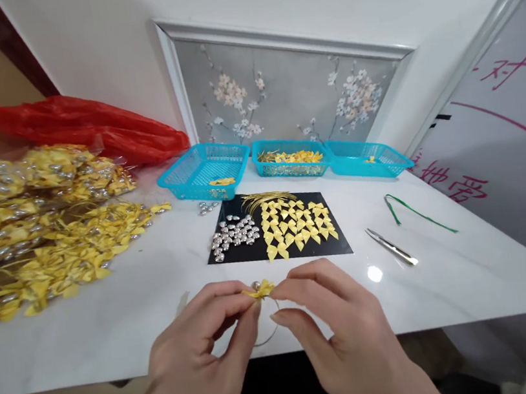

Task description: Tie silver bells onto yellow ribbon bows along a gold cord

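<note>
My left hand [209, 335] is closed, thumb and forefinger pinching a yellow ribbon bow [265, 288] above the table's front edge. A round silver bead [256, 285] sits at the top of this bow. My right hand [333, 317] has its fingertips at the bow's right side, its thumb apart from them below. A thin cord [268, 340] curves beneath the bow between my hands. Beyond them, a black mat [342, 241] carries rows of yellow bows [296, 222], loose silver beads [233, 234] and a bundle of gold cords [266, 200].
Three blue baskets [176, 176] stand along the wall, with yellow pieces inside. Tweezers [391, 247] and a bent green tie [423, 220] lie right. Finished-looking yellow beaded strands [74, 249] and a red bag [87, 127] crowd the left side.
</note>
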A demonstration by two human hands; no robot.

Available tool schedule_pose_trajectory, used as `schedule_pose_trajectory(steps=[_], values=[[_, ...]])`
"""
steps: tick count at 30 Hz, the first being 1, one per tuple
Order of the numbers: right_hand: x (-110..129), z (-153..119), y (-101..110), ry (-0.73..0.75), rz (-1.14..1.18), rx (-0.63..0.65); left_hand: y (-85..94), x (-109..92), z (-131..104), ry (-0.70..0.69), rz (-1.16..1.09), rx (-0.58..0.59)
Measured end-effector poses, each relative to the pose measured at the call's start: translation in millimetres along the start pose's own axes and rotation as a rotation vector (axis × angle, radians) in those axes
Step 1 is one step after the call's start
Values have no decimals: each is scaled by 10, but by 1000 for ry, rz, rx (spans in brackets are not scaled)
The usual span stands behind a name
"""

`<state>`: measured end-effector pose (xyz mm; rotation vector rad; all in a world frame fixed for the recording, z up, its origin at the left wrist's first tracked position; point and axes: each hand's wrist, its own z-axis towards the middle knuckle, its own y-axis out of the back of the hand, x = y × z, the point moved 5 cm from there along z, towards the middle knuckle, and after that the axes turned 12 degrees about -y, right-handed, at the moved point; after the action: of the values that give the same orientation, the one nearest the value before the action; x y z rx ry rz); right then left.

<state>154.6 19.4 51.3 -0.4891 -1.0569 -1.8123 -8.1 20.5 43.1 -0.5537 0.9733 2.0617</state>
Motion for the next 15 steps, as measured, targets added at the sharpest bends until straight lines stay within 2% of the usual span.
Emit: schedule_pose_trajectory(steps=[4, 9, 12, 13, 15], values=[[107, 22, -96, 204, -213, -41, 21, -33, 27, -3, 10, 20], [118, -102, -284, 312, -321, -81, -30, 92, 39, 118, -193, 21], [54, -316, -390, 269, -114, -83, -14, 168, 43, 179, -293, -44], [27, -381, -407, 239, 4, -62, -3, 180, 43, 186, -298, -50], [4, -475, -417, 194, 92, 7, 40, 179, 43, 178, -266, -73]])
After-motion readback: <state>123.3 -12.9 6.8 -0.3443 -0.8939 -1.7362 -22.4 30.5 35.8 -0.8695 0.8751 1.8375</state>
